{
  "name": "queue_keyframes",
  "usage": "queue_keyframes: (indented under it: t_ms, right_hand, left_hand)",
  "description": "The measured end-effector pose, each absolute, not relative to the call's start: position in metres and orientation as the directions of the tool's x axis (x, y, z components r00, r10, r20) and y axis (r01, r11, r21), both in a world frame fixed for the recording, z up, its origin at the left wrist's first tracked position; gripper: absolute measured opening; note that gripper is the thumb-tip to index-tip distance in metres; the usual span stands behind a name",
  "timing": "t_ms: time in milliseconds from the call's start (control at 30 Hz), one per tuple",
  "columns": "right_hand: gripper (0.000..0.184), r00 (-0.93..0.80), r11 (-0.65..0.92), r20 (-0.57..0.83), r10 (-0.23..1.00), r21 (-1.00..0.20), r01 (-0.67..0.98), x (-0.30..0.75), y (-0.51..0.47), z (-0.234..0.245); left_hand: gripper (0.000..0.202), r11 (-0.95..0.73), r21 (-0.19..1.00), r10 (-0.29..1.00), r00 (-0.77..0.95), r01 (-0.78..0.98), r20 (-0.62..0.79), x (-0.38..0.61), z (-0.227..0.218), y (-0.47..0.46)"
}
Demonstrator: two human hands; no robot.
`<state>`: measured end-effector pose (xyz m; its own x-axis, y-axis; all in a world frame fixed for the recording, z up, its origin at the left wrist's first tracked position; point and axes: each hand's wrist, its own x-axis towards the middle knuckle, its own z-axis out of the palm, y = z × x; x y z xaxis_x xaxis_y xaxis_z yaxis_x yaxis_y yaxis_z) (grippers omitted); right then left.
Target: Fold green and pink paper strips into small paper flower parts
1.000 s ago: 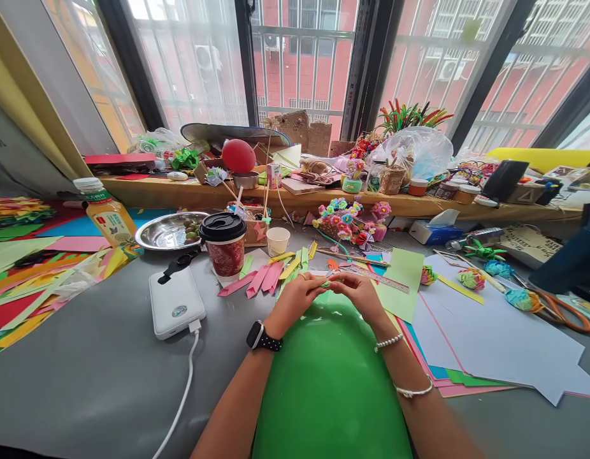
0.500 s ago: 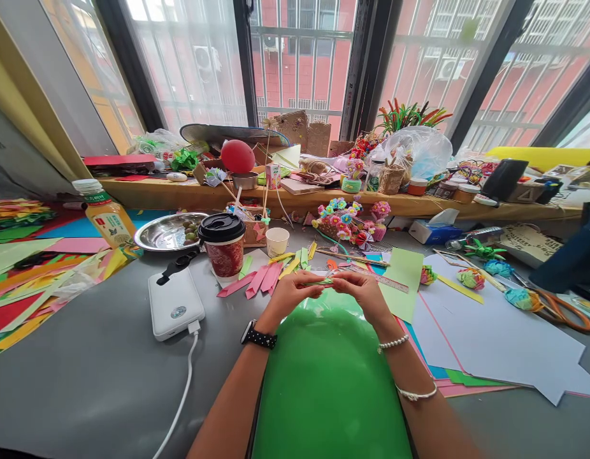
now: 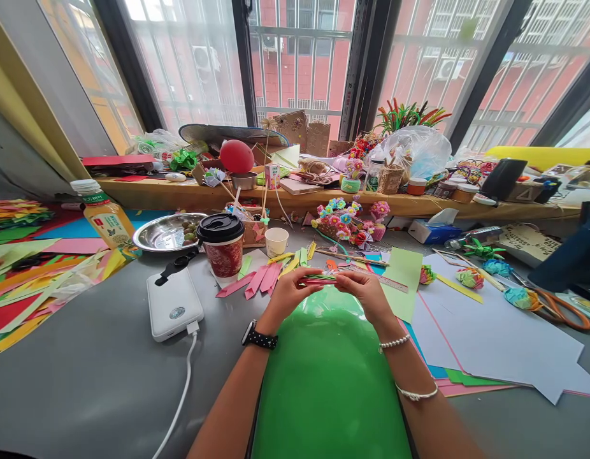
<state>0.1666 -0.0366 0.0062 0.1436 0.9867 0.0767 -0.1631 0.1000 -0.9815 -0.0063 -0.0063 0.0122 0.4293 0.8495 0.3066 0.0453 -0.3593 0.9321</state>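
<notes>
I wear the one camera on my head, looking forward and down: my hands [image 3: 290, 295] are near, just below mid-view, the tabletop [image 3: 85, 382] spreads beneath, and the windows [image 3: 180, 70] stand farther off on top.

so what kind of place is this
Probably a craft room or handicraft workspace: folded pink paper strips and large paper sheets lie on the gray table, with bright handmade-looking flowers toward the back.

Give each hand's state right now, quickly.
Left hand: closed, holding thin pink-and-green strips.
Right hand: closed, holding the same strips.
</notes>
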Motion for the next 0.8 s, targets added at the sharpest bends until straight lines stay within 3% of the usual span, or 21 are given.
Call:
queue_keyframes:
  t_ms: [333,800]
  right_hand:
    - [0.024,0.147,0.082,0.057,0.987,-0.982,-0.169,0.1651,-0.0372,0.0064]
    - [0.023,0.145,0.078,0.059,0.988,-0.988,-0.131,0.1636,-0.0372,0.0050]
  left_hand:
    - [0.029,-0.277,0.959,0.905,0.352,0.065,0.238,-0.0046,0.0159,-0.0090]
    - [0.040,0.119,0.992,0.905,0.417,-0.050,-0.088,-0.0077,0.0196,-0.0118]
